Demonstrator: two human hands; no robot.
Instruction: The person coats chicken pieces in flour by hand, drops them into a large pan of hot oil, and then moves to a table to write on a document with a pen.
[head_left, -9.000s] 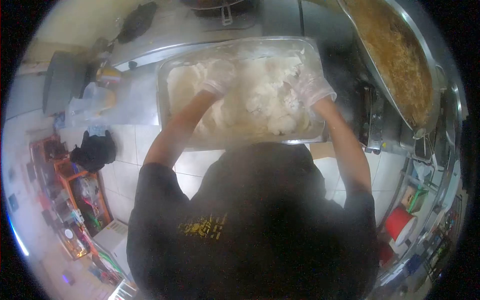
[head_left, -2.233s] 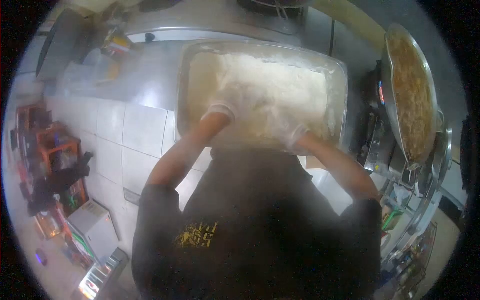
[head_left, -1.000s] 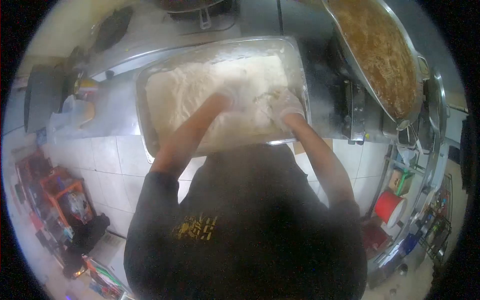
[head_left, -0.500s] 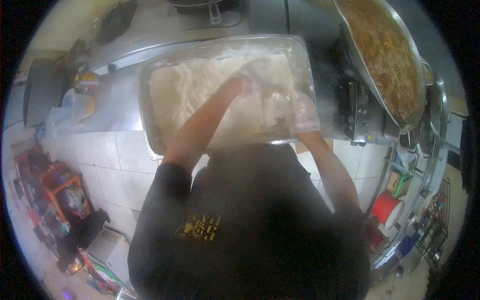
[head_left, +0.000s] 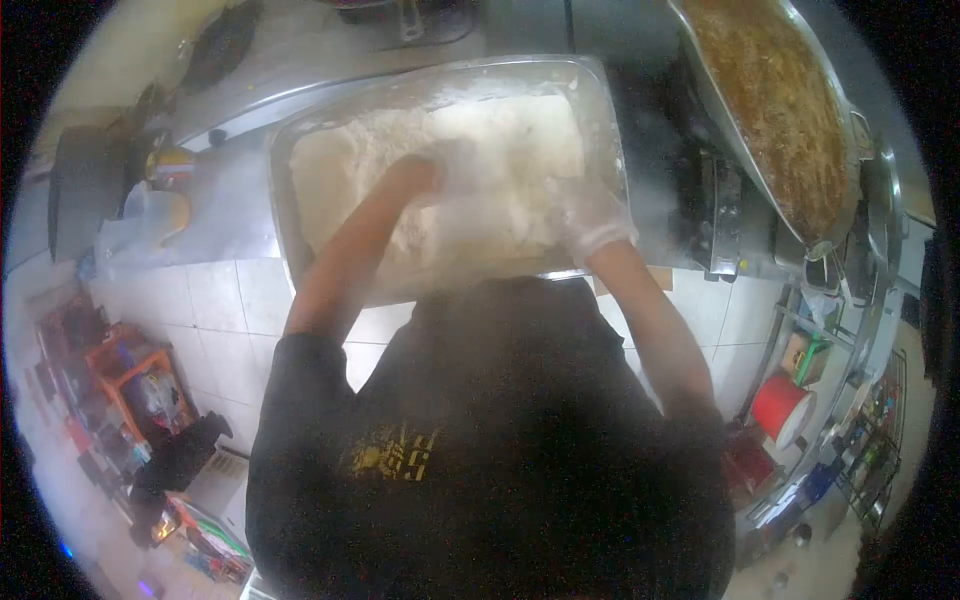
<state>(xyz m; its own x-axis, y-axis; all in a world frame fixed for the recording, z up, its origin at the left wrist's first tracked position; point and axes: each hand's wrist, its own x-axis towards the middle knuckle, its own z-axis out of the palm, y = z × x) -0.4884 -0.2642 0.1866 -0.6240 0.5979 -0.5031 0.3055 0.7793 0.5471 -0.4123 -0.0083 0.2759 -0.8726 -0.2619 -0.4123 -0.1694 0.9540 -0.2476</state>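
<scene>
A large metal tray point(head_left: 612, 140) holds a bed of pale flour-like powder point(head_left: 325, 175), heaped unevenly. Over the middle of the powder is my left hand point(head_left: 455, 168), blurred by motion, so its fingers and anything in them cannot be made out. At the right side of the tray, my right hand point(head_left: 590, 215) wears a thin clear glove and reaches down into the powder. Its fingertips are smeared and whitish, and I cannot tell whether they hold something.
A big pan of bubbling brown oil point(head_left: 785, 110) stands at the upper right. To the left of the tray is a plastic jug point(head_left: 160, 210). An orange shelf point(head_left: 135, 370) is at the lower left, and a red container point(head_left: 782, 408) at the lower right.
My left hand has moved left over the powder. My right hand has shifted slightly left, and its glove shows more clearly.
</scene>
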